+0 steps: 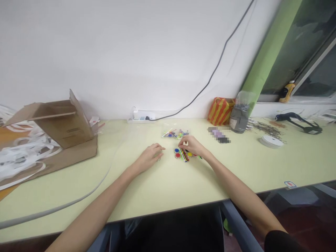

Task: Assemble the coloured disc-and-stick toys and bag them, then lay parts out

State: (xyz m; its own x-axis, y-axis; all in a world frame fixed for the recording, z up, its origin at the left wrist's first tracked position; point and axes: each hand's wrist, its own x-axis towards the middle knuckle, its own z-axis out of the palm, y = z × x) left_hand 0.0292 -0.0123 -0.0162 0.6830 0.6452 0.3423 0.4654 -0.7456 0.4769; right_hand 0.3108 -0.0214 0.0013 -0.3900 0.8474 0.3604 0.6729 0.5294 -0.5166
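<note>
My left hand [150, 157] rests low over the table with its fingers stretched and apart; something small and pale lies by its fingertips, too unclear to name. To its right, my right hand [193, 145] is bent over a small group of parts, thumb and forefinger pinched together. What that pinch holds, if anything, is not clear. Below the right hand lies a bundle of thin colourful strips [184, 155]. Around it sit a small blue disc [176, 150], a red disc [177, 155] and a yellow disc [189, 154]. The right hand partly hides other pieces.
Behind the hands lies a clear bag of colourful small parts [174, 133]. A cardboard box [57, 122] and white strips [18, 157] are at left, near a grey cable [86, 194]. At right stand a striped bag [219, 111], a grey bag [239, 117] and a white spool [271, 141].
</note>
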